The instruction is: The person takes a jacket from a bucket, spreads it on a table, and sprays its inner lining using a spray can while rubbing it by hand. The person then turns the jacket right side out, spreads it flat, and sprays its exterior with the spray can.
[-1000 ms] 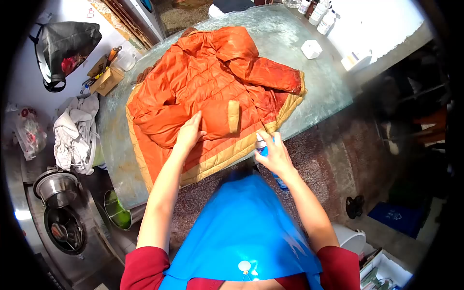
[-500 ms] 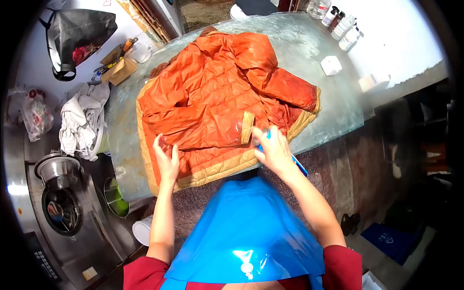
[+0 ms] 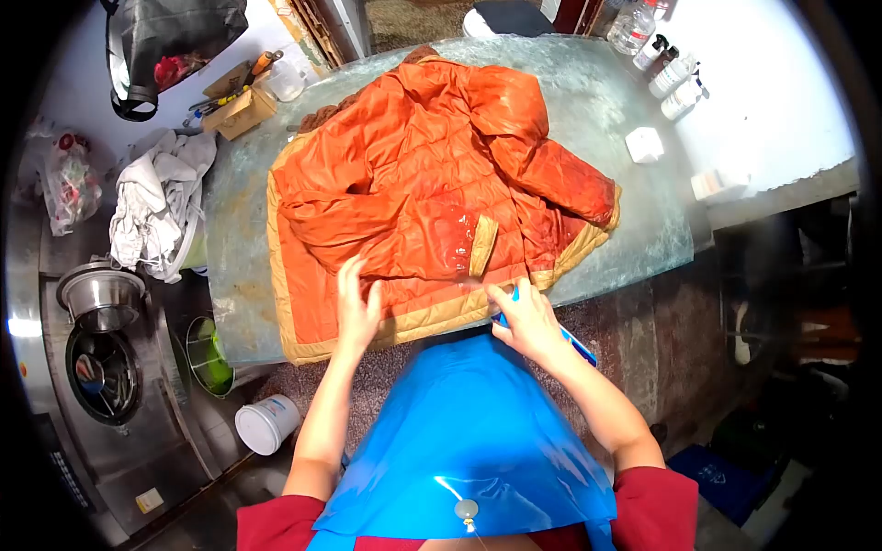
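An orange puffer jacket (image 3: 413,174) with tan quilted edging lies spread on a greenish table. One sleeve is folded across its front, and the orange beside its tan cuff (image 3: 483,246) looks dark and wet. Over the jacket's lower left part is my left hand (image 3: 359,308), thumb and fingers apart, holding nothing. My right hand (image 3: 530,321), just below the cuff at the jacket's hem, is closed around a long blue-handled tool (image 3: 579,347). The tool's shaft shows past my wrist, while its working end is mostly hidden by my fingers.
Greenish tabletop (image 3: 634,230) surrounds the jacket. A white block (image 3: 644,145) and several bottles (image 3: 680,96) stand at the right back. On the left are a cardboard box (image 3: 241,112) of tools, white cloth (image 3: 161,207), a metal pot (image 3: 103,296) and a white bucket (image 3: 266,424).
My right hand has drawn down and toward me with the blue-handled tool, from the cuff to the hem. My left hand has shifted right. The wet patch by the cuff looks larger.
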Demonstrator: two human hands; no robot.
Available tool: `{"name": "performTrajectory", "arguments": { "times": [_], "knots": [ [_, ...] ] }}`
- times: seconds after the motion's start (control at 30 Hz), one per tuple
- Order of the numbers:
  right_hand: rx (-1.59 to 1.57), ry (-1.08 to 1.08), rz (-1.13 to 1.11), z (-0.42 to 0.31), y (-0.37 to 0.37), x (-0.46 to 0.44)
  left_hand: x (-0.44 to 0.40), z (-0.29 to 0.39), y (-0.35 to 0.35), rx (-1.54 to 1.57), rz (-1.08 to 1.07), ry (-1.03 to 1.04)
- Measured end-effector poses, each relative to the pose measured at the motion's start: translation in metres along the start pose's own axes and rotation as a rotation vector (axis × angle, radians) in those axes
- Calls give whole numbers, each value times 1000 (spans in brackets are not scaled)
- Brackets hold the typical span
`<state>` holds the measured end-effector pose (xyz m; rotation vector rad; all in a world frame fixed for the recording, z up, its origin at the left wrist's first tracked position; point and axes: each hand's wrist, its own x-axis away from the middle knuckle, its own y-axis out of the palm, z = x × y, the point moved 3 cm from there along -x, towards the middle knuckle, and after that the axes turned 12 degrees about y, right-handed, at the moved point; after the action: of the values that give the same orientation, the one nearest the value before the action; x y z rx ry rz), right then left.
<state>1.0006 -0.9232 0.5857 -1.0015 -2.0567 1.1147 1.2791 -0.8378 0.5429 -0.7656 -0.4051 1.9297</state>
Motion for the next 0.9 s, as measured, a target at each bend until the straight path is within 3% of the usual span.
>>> {"name": "performTrajectory", "arguments": {
  "times": [0.1, 0.17, 0.3, 0.37, 0.5, 0.73, 0.83, 0.9],
  "knots": [
    [-83, 105, 124, 5, -9, -1, -23, 14, 27, -49, -99, 184],
    [-175, 146, 323, 13, -12, -4, -33, 16, 41, -14, -107, 150],
    [-62, 135, 140, 14, 6, 19, -49, 25, 67, -68, -125, 339],
    [-100, 273, 191, 31, 13, 23, -49, 32, 85, -156, -251, 352],
    [-140, 344, 287, 47, 15, 35, -56, 56, 129, -351, -458, 296],
    [-230, 352, 329, 52, 11, 41, -78, 69, 161, -684, -499, 446],
    [-265, 284, 321, 44, 5, 36, -95, 66, 102, -452, -378, 147],
    [-274, 236, 295, 35, 3, 29, -104, 9, 56, -282, -306, 69]
  ]
}}
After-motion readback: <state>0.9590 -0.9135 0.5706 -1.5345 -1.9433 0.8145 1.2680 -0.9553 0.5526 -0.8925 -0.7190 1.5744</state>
